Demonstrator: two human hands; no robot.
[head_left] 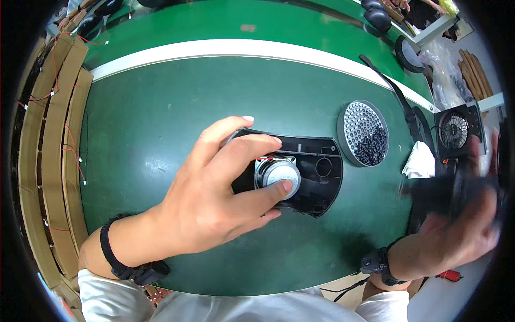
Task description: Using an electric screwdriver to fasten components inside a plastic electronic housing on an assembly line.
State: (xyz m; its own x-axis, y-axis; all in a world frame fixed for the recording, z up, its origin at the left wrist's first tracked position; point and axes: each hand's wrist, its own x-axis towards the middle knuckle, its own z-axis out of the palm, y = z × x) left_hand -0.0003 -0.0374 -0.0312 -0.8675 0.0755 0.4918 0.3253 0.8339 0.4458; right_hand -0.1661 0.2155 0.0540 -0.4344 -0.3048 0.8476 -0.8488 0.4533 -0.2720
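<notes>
On the green table lies a black plastic housing [322,185] with a round speaker [280,177] set in it. My left hand [214,188] grips this housing: its thumb presses on the silver back of the speaker, and other fingers reach over the far edge. Part of the housing is hidden under the palm. Off to the right, my right hand [453,236] is smeared by motion beside a dark blurred shape [445,190]. Whether it holds that shape I cannot tell. Right of the housing stands a round grey dimpled dish [358,112] containing many small black screws [371,147].
Cardboard dividers [53,155] with red wires line the left side. Beyond a white rail [236,47] runs a green belt [257,21]. A white cloth [419,161], a black strap [399,94] and a small fan [455,131] are at the right.
</notes>
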